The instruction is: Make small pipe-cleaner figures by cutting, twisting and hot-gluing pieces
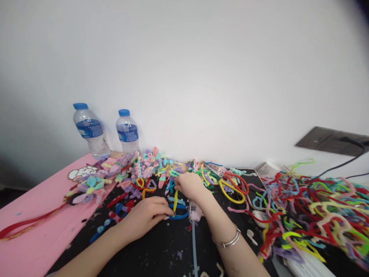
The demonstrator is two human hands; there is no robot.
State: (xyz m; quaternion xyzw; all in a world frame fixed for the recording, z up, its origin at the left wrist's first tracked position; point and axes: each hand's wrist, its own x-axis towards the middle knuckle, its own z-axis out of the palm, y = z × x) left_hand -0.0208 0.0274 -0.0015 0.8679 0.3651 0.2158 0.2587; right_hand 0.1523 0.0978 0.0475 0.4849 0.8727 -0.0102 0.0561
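Gripping yellow fuzzy stem [175,201], just left of pink corded tool [195,212], by top end with right hand [190,187], can't tell closure of left hand [150,214] at bottom; best kept straight, lightly tensioned.

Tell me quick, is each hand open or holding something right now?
Left hand: closed, fingertips pinching the blue stem near the yellow stem's lower end.
Right hand: closed, pinching the yellow stem's top.
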